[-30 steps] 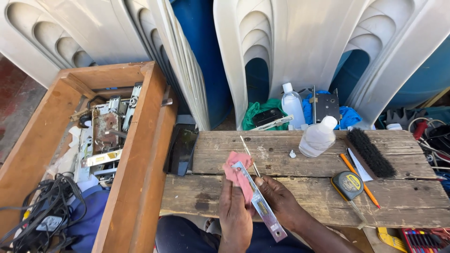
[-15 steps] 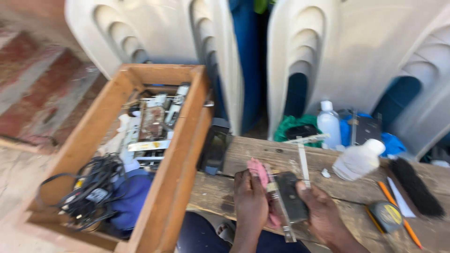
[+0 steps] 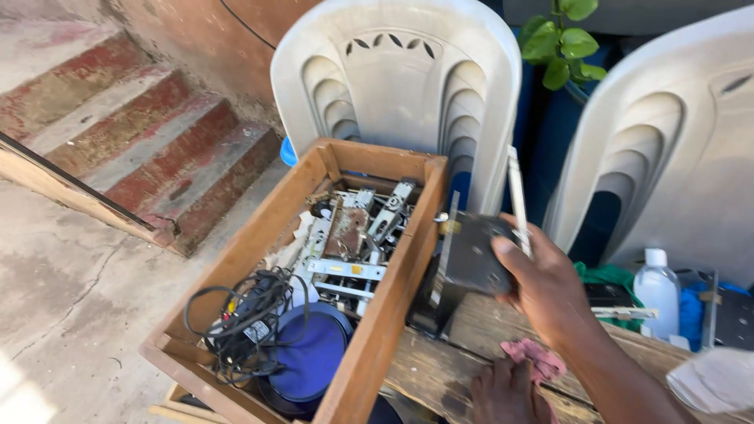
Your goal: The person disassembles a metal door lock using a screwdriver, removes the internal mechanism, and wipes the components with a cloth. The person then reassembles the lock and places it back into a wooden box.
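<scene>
We judge the step as lifting: the right hand [image 3: 542, 290] grips 1 dark metal unit [image 3: 471, 263] and 1 thin strip [image 3: 518, 200], just right of the wooden crate [image 3: 385, 330]. The left hand [image 3: 506, 392] presses 1 pink cloth [image 3: 534, 360] on the bench [image 3: 424, 369]. We count 2 white chairs and 1 bottle [image 3: 657, 286]. The next move needs a steady hold.

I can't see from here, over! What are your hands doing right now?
Right hand gripping dark metal part and thin strip. Left hand on pink cloth. Wooden box right beside.
</scene>
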